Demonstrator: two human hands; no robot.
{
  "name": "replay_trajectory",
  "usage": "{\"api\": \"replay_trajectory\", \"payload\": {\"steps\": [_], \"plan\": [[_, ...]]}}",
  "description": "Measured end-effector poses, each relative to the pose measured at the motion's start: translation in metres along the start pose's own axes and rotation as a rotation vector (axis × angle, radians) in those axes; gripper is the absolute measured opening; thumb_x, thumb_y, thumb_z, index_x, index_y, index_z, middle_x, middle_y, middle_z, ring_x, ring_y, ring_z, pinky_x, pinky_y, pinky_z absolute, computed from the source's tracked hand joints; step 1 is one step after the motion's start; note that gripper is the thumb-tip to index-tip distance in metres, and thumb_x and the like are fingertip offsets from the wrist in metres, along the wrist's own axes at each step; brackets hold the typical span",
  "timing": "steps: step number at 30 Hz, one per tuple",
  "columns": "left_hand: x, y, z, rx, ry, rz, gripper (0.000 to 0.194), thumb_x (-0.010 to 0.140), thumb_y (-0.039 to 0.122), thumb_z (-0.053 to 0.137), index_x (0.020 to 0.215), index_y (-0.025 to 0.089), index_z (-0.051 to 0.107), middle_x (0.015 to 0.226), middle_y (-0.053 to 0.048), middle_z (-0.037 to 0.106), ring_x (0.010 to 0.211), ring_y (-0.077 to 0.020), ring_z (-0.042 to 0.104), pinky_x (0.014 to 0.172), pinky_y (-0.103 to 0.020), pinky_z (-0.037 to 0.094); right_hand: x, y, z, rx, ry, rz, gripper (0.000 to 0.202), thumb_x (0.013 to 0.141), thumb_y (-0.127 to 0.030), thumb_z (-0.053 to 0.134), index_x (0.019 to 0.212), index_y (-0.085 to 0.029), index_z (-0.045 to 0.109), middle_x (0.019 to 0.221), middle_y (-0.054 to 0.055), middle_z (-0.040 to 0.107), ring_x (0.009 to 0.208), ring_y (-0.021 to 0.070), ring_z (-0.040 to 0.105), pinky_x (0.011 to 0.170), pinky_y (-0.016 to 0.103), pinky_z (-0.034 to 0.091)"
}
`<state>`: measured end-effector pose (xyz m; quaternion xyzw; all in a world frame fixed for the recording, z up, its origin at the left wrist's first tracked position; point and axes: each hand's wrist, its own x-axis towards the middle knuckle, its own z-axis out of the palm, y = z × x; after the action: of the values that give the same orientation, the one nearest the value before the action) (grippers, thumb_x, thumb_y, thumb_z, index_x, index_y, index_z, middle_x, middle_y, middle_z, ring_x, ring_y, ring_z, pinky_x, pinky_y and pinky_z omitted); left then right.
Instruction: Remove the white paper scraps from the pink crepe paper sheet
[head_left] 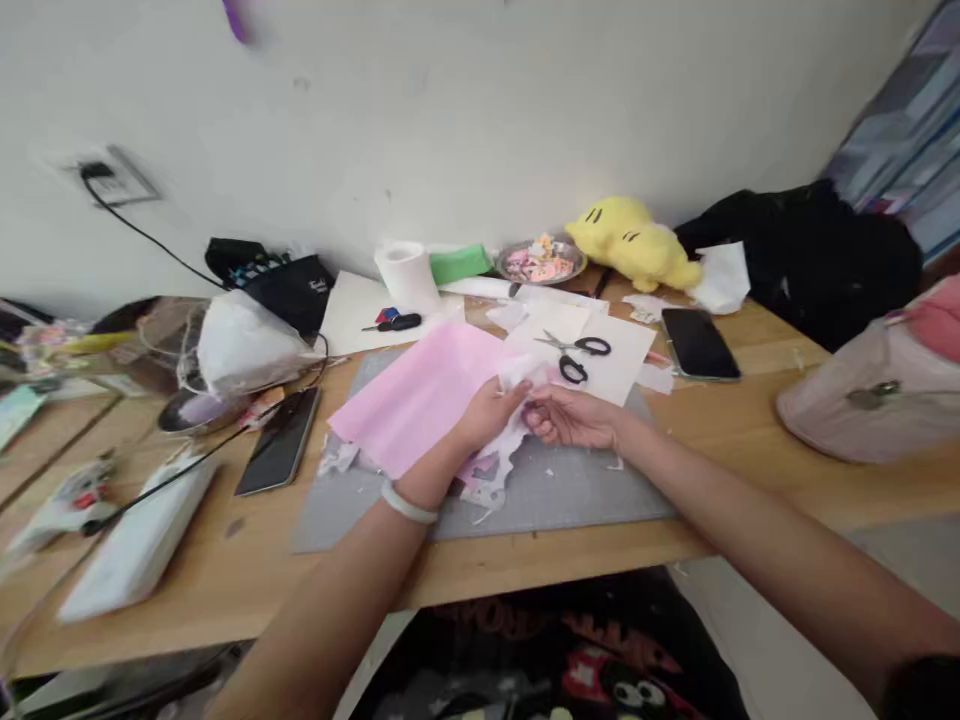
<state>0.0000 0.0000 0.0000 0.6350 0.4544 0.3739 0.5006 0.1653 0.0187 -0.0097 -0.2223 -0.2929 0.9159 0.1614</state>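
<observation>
My left hand (489,412) is closed on a thin, crumpled white sheet (517,375), perhaps paper or tissue. Close beside it, my right hand (574,416) has its fingers curled and pinches the right side of the same sheet. A large pink sheet (427,390) lies left of and beyond my left hand. Torn white scraps (489,492) with ragged edges lie under my hands on a grey mat (585,495). Scissors (574,357) with black handles rest spread on white paper (626,350) just past my right hand. The fingertips are partly hidden by the sheet.
At the back stand a white paper roll (407,275), a metal dish of colourful cutouts (541,262) and a yellow plush toy (634,240). Phones lie left (279,442) and right (700,343). A pale pink bag (870,390) sits at right; a black cable (187,468) crosses the left side.
</observation>
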Motion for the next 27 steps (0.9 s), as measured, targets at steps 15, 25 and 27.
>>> {"api": "replay_trajectory", "payload": {"steps": [15,25,27], "plan": [[-0.0018,-0.0045,-0.001,-0.018,0.083,-0.004,0.025,0.09,0.035,0.053,0.098,0.013,0.061,0.092,-0.004,0.065,0.077,-0.0162,0.063,0.069,-0.034,0.053,0.0004,-0.0024,-0.0029,0.035,0.007,0.071,0.02,0.093,-0.028,0.054,0.083,-0.012,0.059,0.069,-0.003,0.059,0.051,0.0072,0.055,0.046,0.019,0.047],[-0.0037,0.0028,0.0037,0.036,0.1,0.032,0.025,0.087,0.037,0.054,0.085,0.014,0.063,0.081,-0.002,0.067,0.075,-0.0169,0.062,0.07,-0.031,0.049,0.0038,-0.0047,-0.0058,0.096,-0.01,0.063,0.016,0.093,-0.027,0.054,0.089,-0.012,0.059,0.071,-0.003,0.059,0.049,0.0057,0.053,0.041,0.016,0.045],[-0.0041,0.004,0.0044,0.043,0.099,0.04,0.025,0.085,0.038,0.054,0.083,0.015,0.064,0.081,-0.002,0.069,0.077,-0.0177,0.062,0.071,-0.029,0.047,0.0052,-0.0044,-0.0079,0.107,-0.008,0.064,0.015,0.093,-0.026,0.054,0.092,-0.012,0.059,0.073,-0.003,0.059,0.049,0.0056,0.053,0.042,0.016,0.045]]}}
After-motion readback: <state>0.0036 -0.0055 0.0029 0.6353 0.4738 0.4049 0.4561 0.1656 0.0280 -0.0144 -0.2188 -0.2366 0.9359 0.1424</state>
